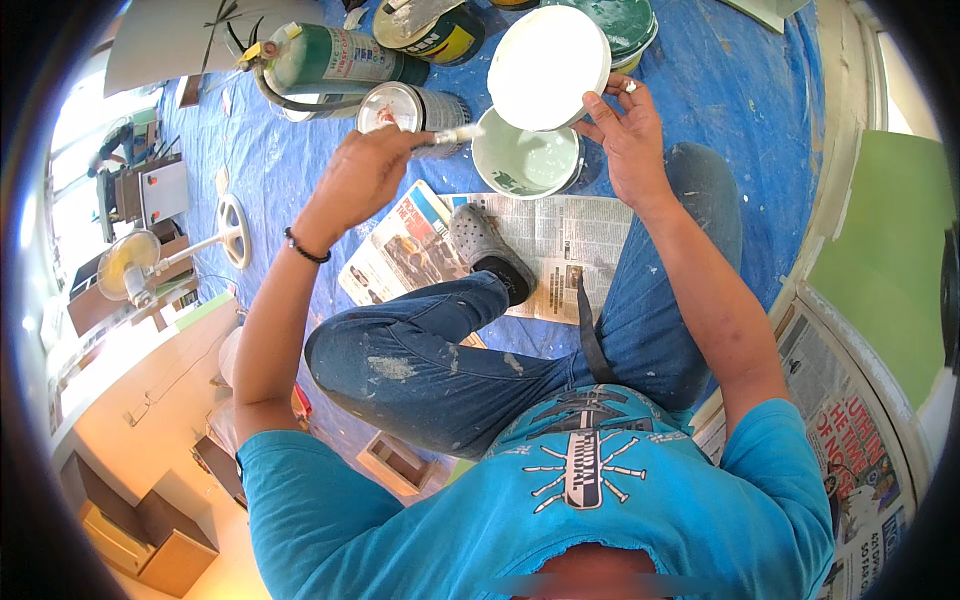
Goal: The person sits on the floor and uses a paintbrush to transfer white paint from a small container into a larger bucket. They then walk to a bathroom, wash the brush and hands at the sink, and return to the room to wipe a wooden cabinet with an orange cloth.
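My left hand is closed around the handle of a paintbrush, whose pale bristles point right, toward the rim of a bucket. That bucket is whitish, with pale green paint inside and darker green patches low on its wall. In my right hand is a round white plastic lid, gripped at its lower right edge. It is tilted above the bucket and covers part of the far rim. A paint can with a reddish smear on top stands just behind the brush.
Newspaper lies under my grey clog on a blue plastic sheet. Beyond are a green fire extinguisher, a dark paint tub and a green-lidded tub. A standing fan is at left.
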`<state>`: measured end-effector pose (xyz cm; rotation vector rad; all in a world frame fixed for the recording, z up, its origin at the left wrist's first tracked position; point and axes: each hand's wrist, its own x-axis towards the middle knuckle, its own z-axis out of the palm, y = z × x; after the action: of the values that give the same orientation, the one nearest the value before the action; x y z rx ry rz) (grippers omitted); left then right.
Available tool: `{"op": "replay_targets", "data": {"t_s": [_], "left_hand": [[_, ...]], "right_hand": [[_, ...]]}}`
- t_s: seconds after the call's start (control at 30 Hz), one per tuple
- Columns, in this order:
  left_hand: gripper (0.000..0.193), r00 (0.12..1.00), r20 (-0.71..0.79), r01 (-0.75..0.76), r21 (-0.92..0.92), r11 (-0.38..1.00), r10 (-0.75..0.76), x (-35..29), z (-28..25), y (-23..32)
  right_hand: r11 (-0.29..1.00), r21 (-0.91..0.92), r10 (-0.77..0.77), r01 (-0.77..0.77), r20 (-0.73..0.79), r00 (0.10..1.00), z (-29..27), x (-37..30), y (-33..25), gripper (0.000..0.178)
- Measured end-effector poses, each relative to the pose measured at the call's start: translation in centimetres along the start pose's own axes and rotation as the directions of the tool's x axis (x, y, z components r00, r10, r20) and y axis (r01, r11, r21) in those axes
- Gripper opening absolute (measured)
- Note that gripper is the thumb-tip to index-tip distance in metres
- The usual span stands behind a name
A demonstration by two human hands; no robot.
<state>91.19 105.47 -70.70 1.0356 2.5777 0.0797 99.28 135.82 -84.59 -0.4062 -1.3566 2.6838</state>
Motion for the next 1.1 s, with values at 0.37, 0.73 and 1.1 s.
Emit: {"op": "replay_targets", "data": {"t_s": [0.37, 0.73, 1.1], "left_hand": [[0.038, 0.974, -0.228, 0.046, 0.15, 0.988, -0.011, 7.5, 1.0, 2.3], [0.035, 0.986, 0.105, 0.167, -0.541, 0.824, -0.131, 4.7, -0.5, 7.6], [0.034, 0.922, 0.003, 0.35, -0.433, 0.831, -0.387, -2.5, -3.9, 6.4]], "right_hand": [[1.0, 0.026, 0.012, -0.014, 0.064, 0.998, 0.5, 0.0, 0.4, 0.039], [0.998, -0.064, -0.019, 0.024, 0.088, 0.996, 0.5, -0.1, 0.6, 0.04], [0.98, -0.173, -0.055, 0.094, 0.218, 0.974, 0.6, 0.1, 1.7, 0.038]]}}
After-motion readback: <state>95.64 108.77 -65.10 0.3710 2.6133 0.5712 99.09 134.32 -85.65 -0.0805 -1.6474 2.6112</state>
